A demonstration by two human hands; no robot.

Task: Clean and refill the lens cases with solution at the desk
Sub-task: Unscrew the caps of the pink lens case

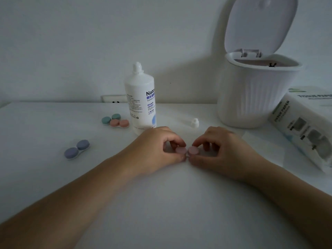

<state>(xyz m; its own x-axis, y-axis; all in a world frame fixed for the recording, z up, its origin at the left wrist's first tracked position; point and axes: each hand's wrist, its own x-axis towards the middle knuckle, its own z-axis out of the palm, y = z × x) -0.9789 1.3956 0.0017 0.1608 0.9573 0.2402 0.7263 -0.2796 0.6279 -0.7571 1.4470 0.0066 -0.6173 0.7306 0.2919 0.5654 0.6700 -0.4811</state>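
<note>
A dim view looks down on a white worktop [161, 203] from the person's head. Both forearms reach in from the bottom corners and meet at the centre. The left hand [158, 150] pinches the left cap of a pink lens case [187, 151] between thumb and forefinger, and the right hand [221, 151] pinches the right cap the same way. The case sits low at the worktop; the fingers hide its base, so whether it touches the surface cannot be told.

Just behind the left hand stands a white solution bottle [141, 99], upright, its foot partly hidden by the knuckles and its label cut off by the curve of the bottle. A small white cap [195, 122] stands behind and between the hands. Left of the bottle lie a green lens case [110, 118] and an orange lens case [119, 123], touching each other. Further left and nearer, well apart from them, lies a blue lens case [76, 149].

At the back right stands a white ribbed bin [251, 97] with its lid up; what is inside is too dark to make out. A tissue pack [305, 130] lies at the right edge, cut off by the frame. A wall socket [113, 99] shows behind the bottle, blurred.

Bare worktop spreads in front of the hands and along the left side.
</note>
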